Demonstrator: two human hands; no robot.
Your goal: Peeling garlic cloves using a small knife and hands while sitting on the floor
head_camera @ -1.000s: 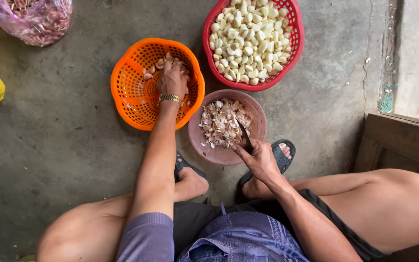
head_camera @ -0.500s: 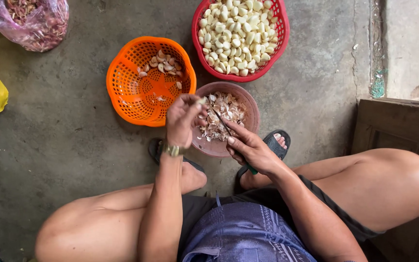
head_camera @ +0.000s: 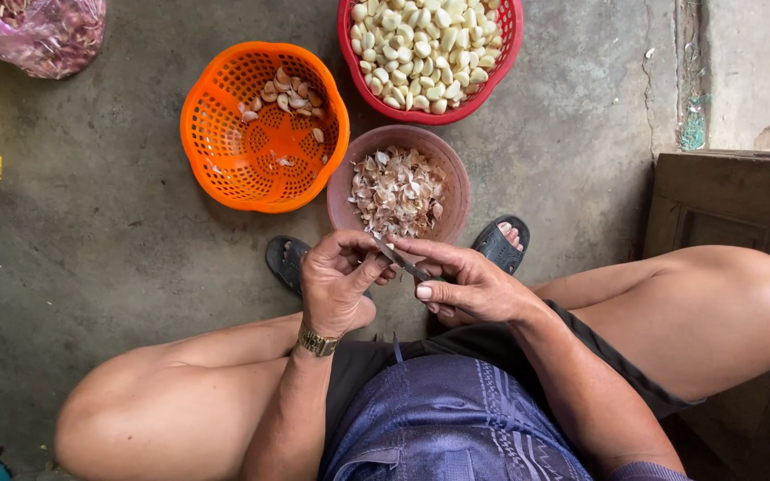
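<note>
Small knife held in right hand just below brown bowl of peelings, left hand fingers pressed together, pinching something unclear at the blade, orange basket left of bowl, red basket of peeled cloves above it.

Knife and garlic clove, held over brown bowl
Knife: small, thin dark blade, tilted diag., gripped in right hand; tip meets left hand fingers. Clove: pinched in left fingers, mostly hidden. Bowl: round, holds papery garlic skins.
</note>
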